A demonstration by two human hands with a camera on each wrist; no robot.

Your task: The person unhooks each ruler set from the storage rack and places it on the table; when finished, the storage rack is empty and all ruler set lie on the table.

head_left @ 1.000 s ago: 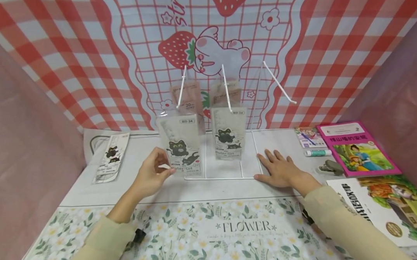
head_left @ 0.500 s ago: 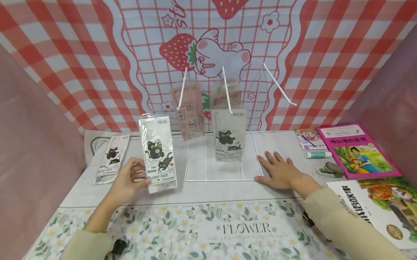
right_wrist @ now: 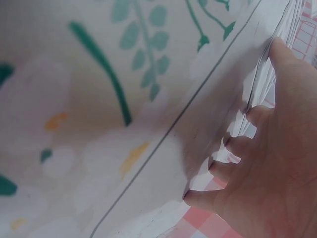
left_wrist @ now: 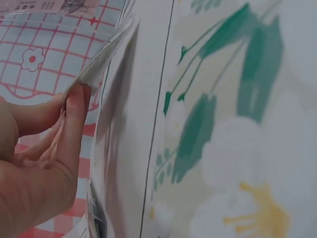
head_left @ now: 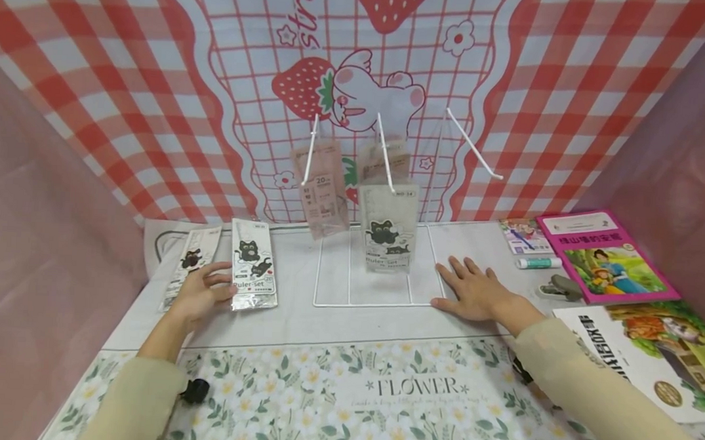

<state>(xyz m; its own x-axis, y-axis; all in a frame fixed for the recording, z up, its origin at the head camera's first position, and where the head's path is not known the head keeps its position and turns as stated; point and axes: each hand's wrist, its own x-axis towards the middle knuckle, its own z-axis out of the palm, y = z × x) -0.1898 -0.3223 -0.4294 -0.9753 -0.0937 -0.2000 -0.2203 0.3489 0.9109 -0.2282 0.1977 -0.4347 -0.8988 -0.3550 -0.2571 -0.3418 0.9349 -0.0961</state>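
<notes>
My left hand (head_left: 198,295) pinches the lower left edge of a ruler set packet (head_left: 253,258) printed with black cats. In the left wrist view the packet (left_wrist: 99,62) shows edge-on, tilted close over the table, between thumb and fingers. Just left of it lies a similar ruler set packet (head_left: 193,256), partly covered by the hand. My right hand (head_left: 473,294) rests flat with fingers spread at the right end of a white wire rack (head_left: 378,304). Another ruler set packet (head_left: 387,228) hangs from the rack's middle hook, and a pink packet (head_left: 321,192) hangs on the left hook.
On the right lie a pink-bordered book (head_left: 613,257), a white picture book (head_left: 641,364), a glue stick (head_left: 538,262), a grey stapler-like item (head_left: 562,287) and a small card (head_left: 524,235). The rack's right hook (head_left: 473,143) juts forward bare. A flower-print mat (head_left: 345,397) covers the front.
My left hand has drawn the ruler set packet off the left hook side, moving it left and down to the table beside the other packet. My right hand has stayed put.
</notes>
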